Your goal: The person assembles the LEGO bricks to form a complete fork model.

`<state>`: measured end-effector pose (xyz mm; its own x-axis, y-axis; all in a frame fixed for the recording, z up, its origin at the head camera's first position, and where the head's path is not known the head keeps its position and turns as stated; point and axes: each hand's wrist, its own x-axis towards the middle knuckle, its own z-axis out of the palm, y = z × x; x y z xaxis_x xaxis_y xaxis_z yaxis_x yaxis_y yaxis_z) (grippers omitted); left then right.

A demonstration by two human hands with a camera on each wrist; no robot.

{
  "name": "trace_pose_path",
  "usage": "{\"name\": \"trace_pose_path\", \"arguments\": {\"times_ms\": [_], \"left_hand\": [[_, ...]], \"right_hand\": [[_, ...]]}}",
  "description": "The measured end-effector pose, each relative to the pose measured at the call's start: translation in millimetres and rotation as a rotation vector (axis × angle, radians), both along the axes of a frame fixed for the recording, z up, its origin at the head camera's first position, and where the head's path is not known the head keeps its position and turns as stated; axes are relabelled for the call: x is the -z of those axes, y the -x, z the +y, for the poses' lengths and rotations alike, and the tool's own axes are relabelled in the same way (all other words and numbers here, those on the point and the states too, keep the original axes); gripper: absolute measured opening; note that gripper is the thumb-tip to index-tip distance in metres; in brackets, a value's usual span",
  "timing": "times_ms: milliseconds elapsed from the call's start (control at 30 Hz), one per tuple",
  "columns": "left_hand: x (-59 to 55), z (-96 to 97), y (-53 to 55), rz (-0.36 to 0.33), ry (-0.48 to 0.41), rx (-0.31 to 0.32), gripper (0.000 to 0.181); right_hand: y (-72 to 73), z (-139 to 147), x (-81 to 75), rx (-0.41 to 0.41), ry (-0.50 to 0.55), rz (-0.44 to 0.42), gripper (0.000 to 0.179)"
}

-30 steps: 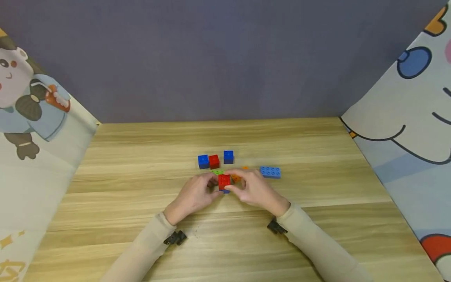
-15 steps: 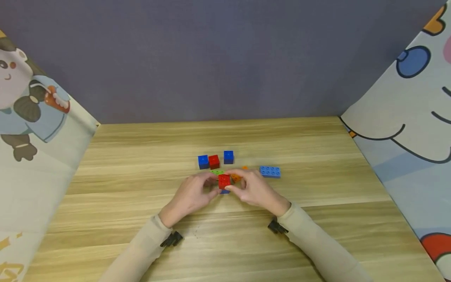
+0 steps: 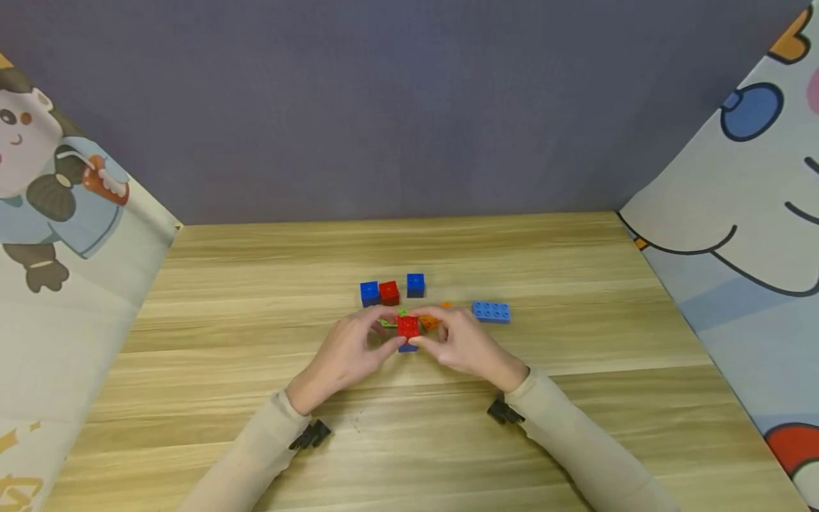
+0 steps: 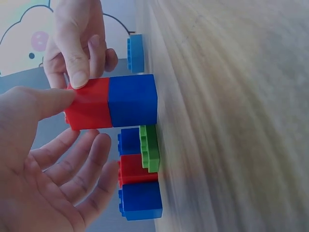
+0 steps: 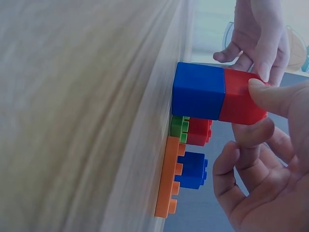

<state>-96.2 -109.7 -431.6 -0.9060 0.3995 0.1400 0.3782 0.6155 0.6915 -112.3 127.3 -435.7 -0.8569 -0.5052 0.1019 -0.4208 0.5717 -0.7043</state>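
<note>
A red toy building block point(image 3: 407, 326) sits on top of a blue block point(image 4: 133, 100), their faces flush, on the wooden table. My left hand point(image 3: 348, 350) holds the red block between thumb and fingers from the left; in the left wrist view its other fingers spread loosely below. From the right, my right hand point(image 3: 470, 345) pinches the same red block, thumb on the near face and index finger on the far side. Just behind the pair lies a thin green block point(image 4: 150, 149), partly hidden by my left fingers in the head view.
An orange studded block point(image 5: 166, 179) lies behind my right hand. Farther back stand a dark blue block point(image 3: 369, 293), a red block point(image 3: 389, 293) beside it, and another blue block point(image 3: 415, 285). A light blue long block point(image 3: 491, 311) lies to the right.
My left hand first drew slightly left, then its fingertips came in against the red block, now covering part of the green block. My right hand has stayed in nearly the same place.
</note>
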Motion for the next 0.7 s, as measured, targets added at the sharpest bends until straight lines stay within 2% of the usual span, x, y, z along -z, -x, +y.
{"name": "trace_pose_path", "arguments": {"times_ms": [433,700], "left_hand": [[0.6,-1.2,-1.2,0.047,0.009,0.010,0.040],[-0.4,-0.9,-2.2,0.059,0.015,0.015,0.040]], "right_hand": [[2.9,1.1,2.5,-0.023,0.040,-0.008,0.045],[4.6,5.4,4.5,-0.049,0.063,0.063,0.043]]}}
